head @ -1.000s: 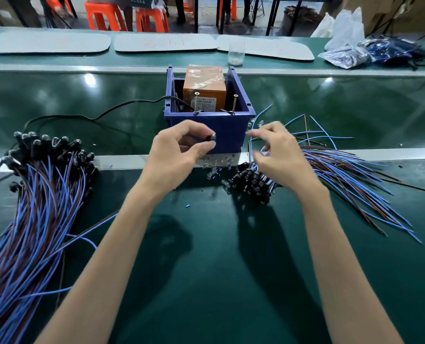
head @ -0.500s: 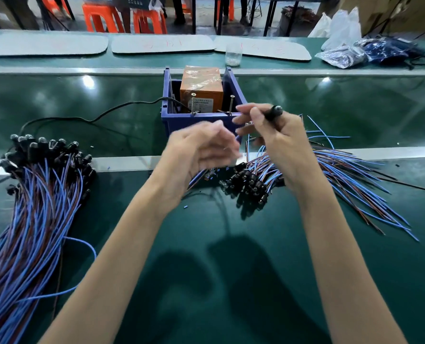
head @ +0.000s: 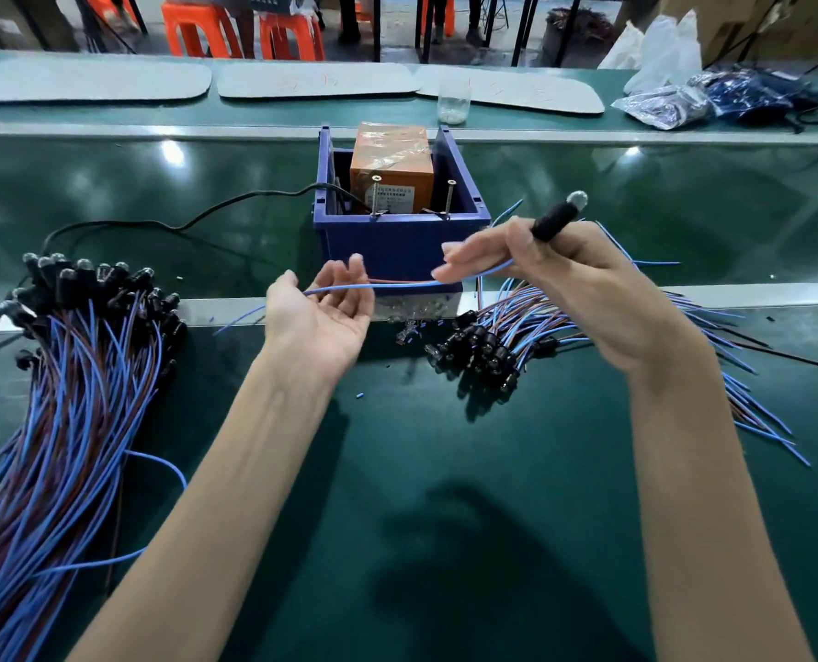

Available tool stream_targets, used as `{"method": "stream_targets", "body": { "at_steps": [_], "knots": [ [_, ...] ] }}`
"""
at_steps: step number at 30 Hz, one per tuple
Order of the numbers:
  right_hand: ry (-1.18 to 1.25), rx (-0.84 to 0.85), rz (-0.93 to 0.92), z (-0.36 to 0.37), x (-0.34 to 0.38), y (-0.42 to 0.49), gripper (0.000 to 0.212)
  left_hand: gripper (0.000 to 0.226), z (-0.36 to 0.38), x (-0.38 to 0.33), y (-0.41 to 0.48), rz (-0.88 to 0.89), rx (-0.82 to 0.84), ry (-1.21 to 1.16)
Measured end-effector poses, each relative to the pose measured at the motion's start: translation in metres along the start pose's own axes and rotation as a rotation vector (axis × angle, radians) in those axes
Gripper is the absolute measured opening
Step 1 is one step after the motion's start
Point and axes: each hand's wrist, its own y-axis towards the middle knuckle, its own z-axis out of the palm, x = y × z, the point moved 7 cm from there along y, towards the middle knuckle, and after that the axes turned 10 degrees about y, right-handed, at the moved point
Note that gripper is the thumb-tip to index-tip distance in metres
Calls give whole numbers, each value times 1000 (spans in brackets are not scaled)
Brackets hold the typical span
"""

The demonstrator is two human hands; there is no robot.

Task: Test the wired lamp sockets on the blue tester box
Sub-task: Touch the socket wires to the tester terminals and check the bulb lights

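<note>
Head view: socket, likely light, bulb fragile; our right hand grips its body, open left hand supports limp leads.

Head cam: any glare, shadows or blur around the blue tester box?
Head view: two lamp glare spots on the glossy green belt flanking the blue plastic tester box; soft arm shadows on the dark green mat; left hand fingertips slightly soft; black lamp socket in the right hand is fairly sharp.
</note>
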Motion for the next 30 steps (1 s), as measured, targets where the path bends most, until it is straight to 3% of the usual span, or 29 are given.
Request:
{"method": "stream_targets", "body": {
  "at_steps": [3, 7, 10, 13, 16, 20, 26, 30],
  "knots": [
    [54, -77, 12, -9, 0, -1, 38, 53, 0, -5, -1, -20, 35, -62],
    [102, -222, 48, -20, -4, 0, 40, 65, 12, 1, -5, -13, 176, 120],
    [101, -266, 68, -20, -5, 1, 39, 54, 17, 7, -6, 12, 236, 315],
    [83, -288, 113, -20, -9, 1, 37, 46, 17, 4, -4, 62, 212, 337],
    [28, -321, 128, -23, -11, 1, 37, 39, 10, -4, -1, 156, 115, 311],
    [-20, -399, 160, -25, -15, 2, 35, 33, 10, -8, -5, 271, 60, 446],
    [-54, -447, 209, -16, -25, 7, 21, 33, 28, 3, -22, 585, 73, 860],
    [13, -441, 207, -5, -31, 10, 20, 34, 36, 22, -33, 682, 150, 997]
  ]
}}
